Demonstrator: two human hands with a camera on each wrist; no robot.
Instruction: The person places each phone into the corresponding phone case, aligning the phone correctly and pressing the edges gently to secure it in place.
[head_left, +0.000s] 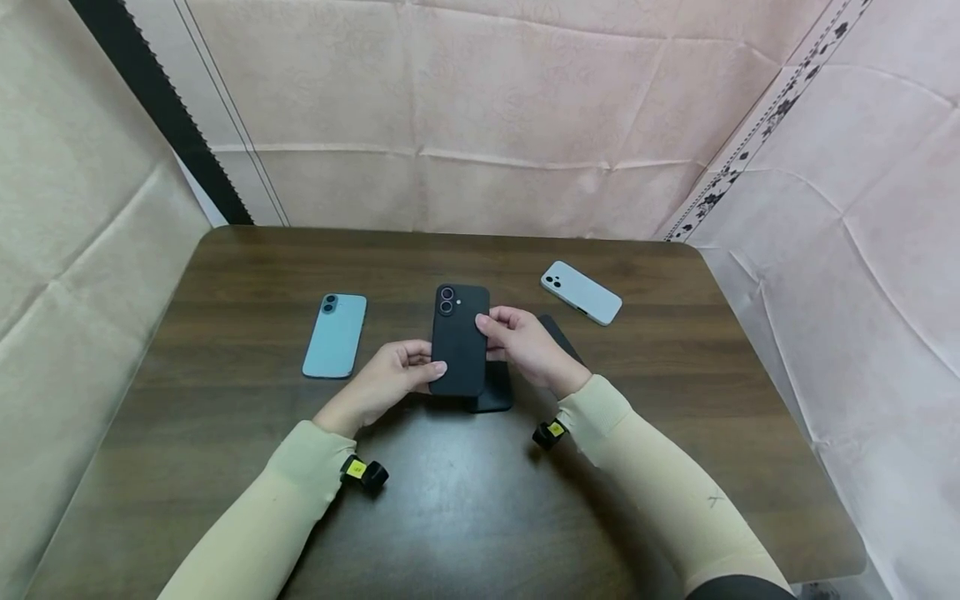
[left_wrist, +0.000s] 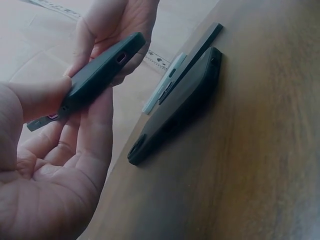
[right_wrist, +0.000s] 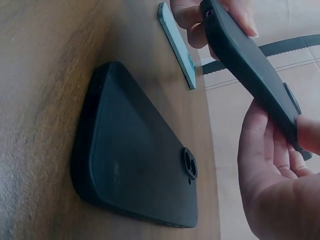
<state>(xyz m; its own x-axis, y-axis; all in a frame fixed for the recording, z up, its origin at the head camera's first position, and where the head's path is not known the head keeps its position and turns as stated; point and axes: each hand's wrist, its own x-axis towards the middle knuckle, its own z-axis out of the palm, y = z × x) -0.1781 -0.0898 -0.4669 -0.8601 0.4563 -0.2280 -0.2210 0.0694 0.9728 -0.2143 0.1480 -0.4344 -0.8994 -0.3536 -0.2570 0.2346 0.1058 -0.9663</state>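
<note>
Both hands hold a phone in a dark case [head_left: 459, 342] above the table, its two-lens back facing up. The left hand [head_left: 401, 372] pinches its lower left edge, thumb on the back and fingers beneath. At the right edge, the right hand [head_left: 525, 342] grips it with the thumb over the back. In the left wrist view a port shows on the case's end, and a narrow dark strip [left_wrist: 42, 122] juts out beside a pinkish spot near the left hand's fingers. Below, a second dark-cased phone [right_wrist: 140, 155] lies on the table, partly hidden in the head view.
A light blue phone [head_left: 334, 336] lies on the wooden table [head_left: 247, 433] to the left. To the right lies a pale phone [head_left: 581, 292] with several lenses. A slim dark item [head_left: 561, 337] is partly hidden behind the right hand. Pale cloth [head_left: 525, 108] hangs behind the table.
</note>
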